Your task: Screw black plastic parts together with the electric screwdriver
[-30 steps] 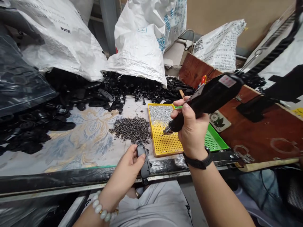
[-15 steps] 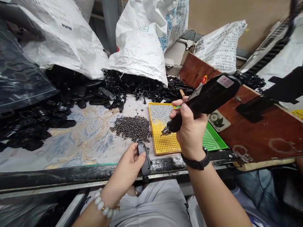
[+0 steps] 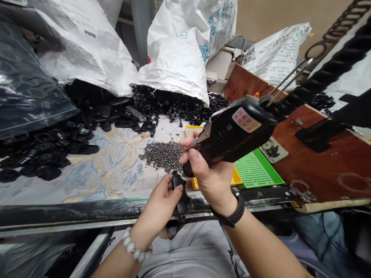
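Near the table's front edge, my left hand (image 3: 165, 197) pinches a small elongated black plastic part (image 3: 181, 199) between thumb and fingers. My right hand (image 3: 213, 175) is wrapped round a black electric screwdriver (image 3: 232, 129), which slants down to the left. Its nose is close to the upper end of the plastic part; the bit is hidden, so I cannot tell whether it touches. Just beyond the part lies a heap of small dark screws (image 3: 164, 155). Behind my right hand, the yellow tray (image 3: 237, 177) is mostly covered from view.
A green perforated tray (image 3: 257, 170) sits at the right, beside a brown wooden board (image 3: 321, 162). Black plastic parts (image 3: 43, 154) pile up at left and back, under white sacks (image 3: 176, 50). A coiled cord (image 3: 324, 69) runs from the screwdriver to the upper right.
My right hand has brought the screwdriver left and toward me, from above the yellow tray to the plastic part. My left hand still holds the part, now turned slightly.
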A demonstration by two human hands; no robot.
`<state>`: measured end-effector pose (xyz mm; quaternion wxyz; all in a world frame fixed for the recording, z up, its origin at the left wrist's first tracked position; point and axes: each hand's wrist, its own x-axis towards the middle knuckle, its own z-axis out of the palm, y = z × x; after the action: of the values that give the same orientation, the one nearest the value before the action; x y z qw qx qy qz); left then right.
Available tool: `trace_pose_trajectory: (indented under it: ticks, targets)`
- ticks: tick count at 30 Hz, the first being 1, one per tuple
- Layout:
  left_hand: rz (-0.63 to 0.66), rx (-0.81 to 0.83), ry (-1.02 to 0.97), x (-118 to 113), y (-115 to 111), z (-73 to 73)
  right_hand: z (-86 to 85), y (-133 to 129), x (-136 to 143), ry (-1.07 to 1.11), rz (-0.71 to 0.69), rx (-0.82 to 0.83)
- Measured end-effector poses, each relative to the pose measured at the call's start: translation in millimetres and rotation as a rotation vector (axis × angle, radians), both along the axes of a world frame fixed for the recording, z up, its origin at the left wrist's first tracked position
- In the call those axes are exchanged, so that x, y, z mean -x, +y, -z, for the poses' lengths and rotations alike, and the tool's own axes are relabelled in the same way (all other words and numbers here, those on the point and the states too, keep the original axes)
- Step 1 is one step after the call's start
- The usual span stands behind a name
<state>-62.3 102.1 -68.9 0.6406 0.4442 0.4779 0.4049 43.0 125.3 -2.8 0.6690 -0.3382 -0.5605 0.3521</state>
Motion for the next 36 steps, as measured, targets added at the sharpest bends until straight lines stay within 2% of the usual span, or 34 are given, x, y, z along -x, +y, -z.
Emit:
trace_pose_trajectory:
  ticks: [8, 15, 23, 30, 36]
  targets:
    - [-0.055, -0.009, 0.010, 0.0, 0.7, 0.3, 0.8, -4.2, 2.0, 0.023, 0.000, 0.004]
    - [-0.010, 0.012, 0.006, 0.5, 2.0, -2.0, -2.9, -6.2, 2.1, 0.066, -0.002, -0.007]
    - [-0.036, 0.004, -0.003, 0.5, 0.4, 2.5, 0.1, -4.0, 1.3, 0.056, -0.004, -0.013]
    - [0.033, 0.028, 0.027, 0.8, 0.9, 2.5, 0.7, -2.9, 0.4, 0.084, 0.011, -0.011]
    - [0.031, -0.025, 0.035, 1.0, 1.2, 1.4, -1.9, -2.6, 2.2, 0.066, 0.001, 0.012]
